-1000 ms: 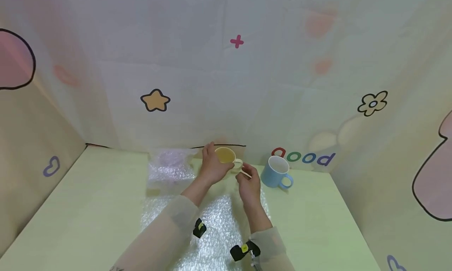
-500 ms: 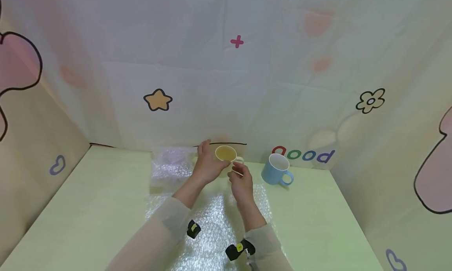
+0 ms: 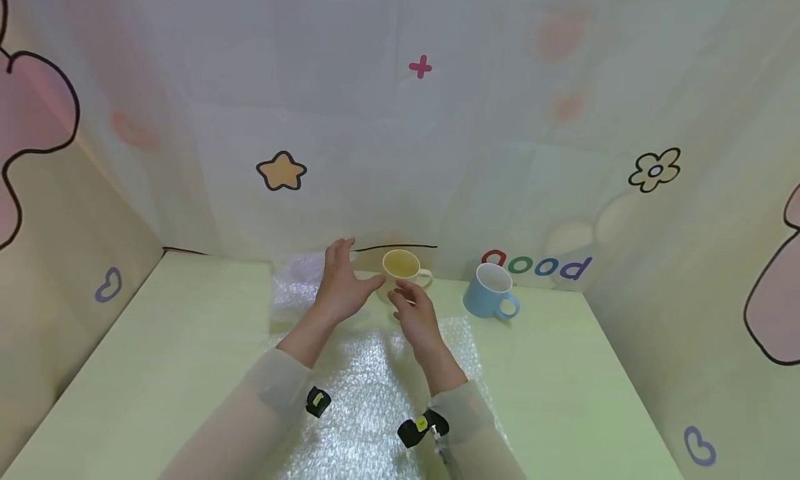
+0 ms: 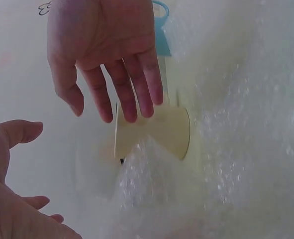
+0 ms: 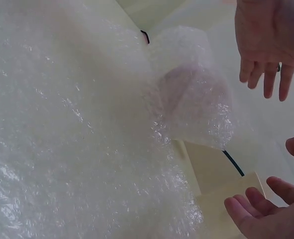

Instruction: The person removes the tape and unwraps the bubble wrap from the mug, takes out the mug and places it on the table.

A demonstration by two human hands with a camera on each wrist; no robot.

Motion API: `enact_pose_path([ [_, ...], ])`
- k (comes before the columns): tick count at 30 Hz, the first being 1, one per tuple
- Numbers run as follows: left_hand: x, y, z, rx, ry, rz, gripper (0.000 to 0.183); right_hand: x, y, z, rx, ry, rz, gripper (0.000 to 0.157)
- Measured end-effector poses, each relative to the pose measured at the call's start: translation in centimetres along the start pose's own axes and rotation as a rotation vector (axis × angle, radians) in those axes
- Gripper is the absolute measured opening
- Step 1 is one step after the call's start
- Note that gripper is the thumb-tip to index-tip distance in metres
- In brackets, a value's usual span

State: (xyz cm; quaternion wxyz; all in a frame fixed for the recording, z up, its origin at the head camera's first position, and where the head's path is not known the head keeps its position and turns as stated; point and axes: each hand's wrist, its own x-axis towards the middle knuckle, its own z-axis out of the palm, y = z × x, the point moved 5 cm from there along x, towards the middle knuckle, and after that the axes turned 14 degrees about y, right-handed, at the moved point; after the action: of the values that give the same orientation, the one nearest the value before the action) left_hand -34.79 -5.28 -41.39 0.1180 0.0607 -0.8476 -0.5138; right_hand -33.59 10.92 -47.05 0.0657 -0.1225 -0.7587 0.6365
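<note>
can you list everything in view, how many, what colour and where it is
yellow mug: 1, pale yellow, upright at the table's back
blue mug: 1, light blue, white inside, right of the yellow mug
bubble wrap sheet: 1, clear, spread on the table, centre
bubble-wrapped bundle: 1, clear, pinkish contents unclear, back left
table: 1, pale green, underneath
backdrop: 1, pale with coloured prints, behind and at both sides
wrist devices: 2, black and yellow, beside the sleeves
sleeves: 2, pale, foreground
left hand: 1, left of the yellow mug
right hand: 1, in front of it
</note>
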Motion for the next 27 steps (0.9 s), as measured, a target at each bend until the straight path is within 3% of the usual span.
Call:
enact_pose_path([
  [14,1.5,-4.3,-4.7,0.074,0.059,0.004,0.092,0.4,0.1,2.0,-0.018,-0.08,-0.002,0.054],
  [21,2.2,-5.2,-7.0,0.145,0.133,0.032,0.092,0.3,-0.4,3.0,-0.019,-0.088,0.015,0.056],
  [27,2.8,-7.0,-8.2,0.168,0.138,-0.025,0.098,0.5,-0.5,4.4,-0.066,-0.127,0.004,0.059],
])
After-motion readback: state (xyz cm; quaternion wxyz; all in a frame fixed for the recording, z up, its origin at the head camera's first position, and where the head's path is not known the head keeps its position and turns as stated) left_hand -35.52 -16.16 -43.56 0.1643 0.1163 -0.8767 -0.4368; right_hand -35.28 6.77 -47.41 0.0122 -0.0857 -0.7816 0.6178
